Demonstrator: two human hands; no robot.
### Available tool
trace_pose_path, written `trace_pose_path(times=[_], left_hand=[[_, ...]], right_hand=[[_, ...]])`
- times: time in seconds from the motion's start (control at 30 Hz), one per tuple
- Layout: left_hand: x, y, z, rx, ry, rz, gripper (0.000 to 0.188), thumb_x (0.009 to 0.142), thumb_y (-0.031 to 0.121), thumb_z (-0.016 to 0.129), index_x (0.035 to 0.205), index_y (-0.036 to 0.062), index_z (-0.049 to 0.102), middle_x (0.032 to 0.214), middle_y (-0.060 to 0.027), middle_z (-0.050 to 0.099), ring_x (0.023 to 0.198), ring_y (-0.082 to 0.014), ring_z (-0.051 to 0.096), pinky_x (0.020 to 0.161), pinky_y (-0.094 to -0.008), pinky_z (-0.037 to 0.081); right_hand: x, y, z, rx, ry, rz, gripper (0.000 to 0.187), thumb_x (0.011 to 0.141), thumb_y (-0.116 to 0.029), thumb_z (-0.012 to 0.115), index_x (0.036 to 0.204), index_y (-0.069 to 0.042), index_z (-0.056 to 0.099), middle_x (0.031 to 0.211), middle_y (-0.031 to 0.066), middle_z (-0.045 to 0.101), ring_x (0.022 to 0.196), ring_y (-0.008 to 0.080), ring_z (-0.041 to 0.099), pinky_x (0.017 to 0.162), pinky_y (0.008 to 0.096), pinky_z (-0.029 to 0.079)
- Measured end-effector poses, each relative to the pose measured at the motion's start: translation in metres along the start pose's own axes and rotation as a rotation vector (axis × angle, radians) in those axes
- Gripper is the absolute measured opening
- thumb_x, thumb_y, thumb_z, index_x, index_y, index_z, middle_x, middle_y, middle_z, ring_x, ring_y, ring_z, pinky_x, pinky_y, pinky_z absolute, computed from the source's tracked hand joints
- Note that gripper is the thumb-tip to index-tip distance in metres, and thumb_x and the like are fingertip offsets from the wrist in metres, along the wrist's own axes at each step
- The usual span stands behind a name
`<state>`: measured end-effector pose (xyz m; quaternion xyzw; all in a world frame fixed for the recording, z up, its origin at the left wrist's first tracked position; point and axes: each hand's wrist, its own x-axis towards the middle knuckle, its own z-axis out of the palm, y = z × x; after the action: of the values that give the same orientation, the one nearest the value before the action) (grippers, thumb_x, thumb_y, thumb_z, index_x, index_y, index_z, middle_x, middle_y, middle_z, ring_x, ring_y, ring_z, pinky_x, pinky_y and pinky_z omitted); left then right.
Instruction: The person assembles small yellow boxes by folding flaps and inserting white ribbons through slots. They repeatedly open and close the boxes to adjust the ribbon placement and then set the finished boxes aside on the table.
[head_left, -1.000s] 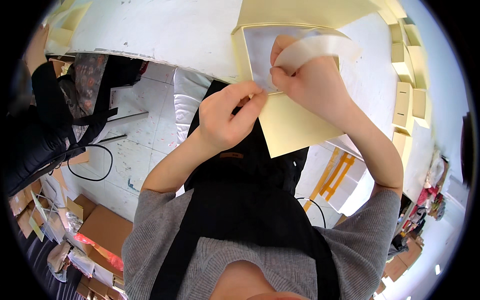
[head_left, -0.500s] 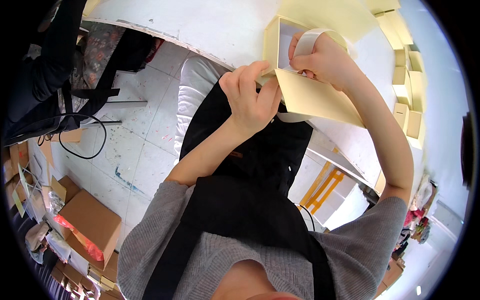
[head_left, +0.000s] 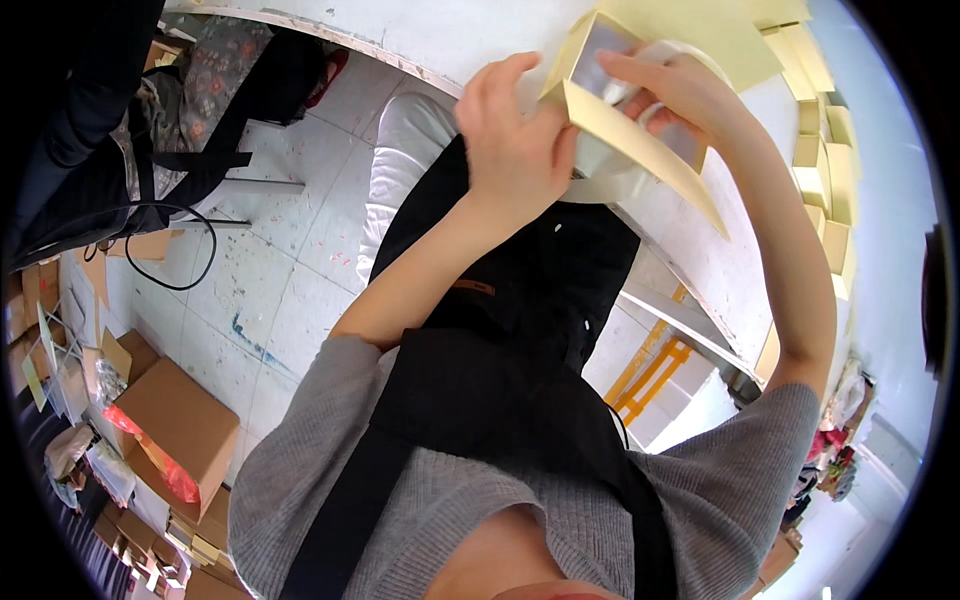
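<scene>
A pale yellow box with a greyish-white inside is tilted over the table's near edge, its flap swung toward me. My left hand grips the box's near left corner, thumb by the flap and some fingers raised apart. My right hand is over the box opening, smeared by motion, with its forefinger stretched out. A white strip, like ribbon or tape, loops behind that hand. Another length of white strip shows below the box. Whether the right fingers pinch the strip is unclear.
Several yellow boxes stand along the right of the white table. At the far left a person in dark clothing sits close by. Brown cartons lie on the floor at lower left. Yellow bars show under the table.
The box has tipped and its flap turned more edge-on. My right hand has shifted right, its fingers less bunched than before. My left hand has moved slightly up and right with the box corner.
</scene>
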<state>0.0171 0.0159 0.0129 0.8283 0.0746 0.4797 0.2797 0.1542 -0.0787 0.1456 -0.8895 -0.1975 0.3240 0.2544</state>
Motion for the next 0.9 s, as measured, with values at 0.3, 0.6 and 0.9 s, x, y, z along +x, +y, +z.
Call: trace_pose_path(times=[0.3, 0.6, 0.9], left_hand=[[-0.082, 0.000, -0.088, -0.401, -0.570, -0.249, 0.014, 0.066, 0.002, 0.069, 0.072, 0.0052, 0.057, 0.115, -0.0153, 0.057, 0.107, -0.0346, 0.054, 0.086, -0.0403, 0.045], [-0.080, -0.021, -0.102, -0.091, -0.832, -0.195, 0.042, 0.076, 0.018, 0.075, 0.112, 0.0032, 0.057, 0.129, -0.0189, 0.050, 0.113, -0.0380, 0.052, 0.092, -0.0443, 0.044], [-0.055, -0.034, -0.105, 0.013, -0.566, -0.215, 0.024, 0.078, 0.002, 0.071, 0.101, 0.0016, 0.064, 0.116, -0.0169, 0.060, 0.104, -0.0346, 0.059, 0.088, -0.0390, 0.049]], right_hand=[[-0.117, 0.032, 0.039, -0.926, 0.317, -0.641, 0.060, 0.073, -0.013, 0.073, 0.128, -0.003, 0.053, 0.118, 0.0144, 0.063, 0.103, 0.0317, 0.063, 0.084, 0.0394, 0.052], [0.031, -0.068, 0.061, -0.709, 0.428, -1.185, 0.008, 0.069, -0.004, 0.062, 0.076, -0.003, 0.058, 0.075, 0.0109, 0.062, 0.066, 0.0280, 0.063, 0.054, 0.0375, 0.049], [0.194, 0.000, -0.144, -0.437, 0.784, -0.287, 0.058, 0.080, -0.060, 0.061, 0.095, -0.004, 0.069, 0.097, 0.0164, 0.070, 0.096, 0.0319, 0.066, 0.077, 0.0434, 0.052]])
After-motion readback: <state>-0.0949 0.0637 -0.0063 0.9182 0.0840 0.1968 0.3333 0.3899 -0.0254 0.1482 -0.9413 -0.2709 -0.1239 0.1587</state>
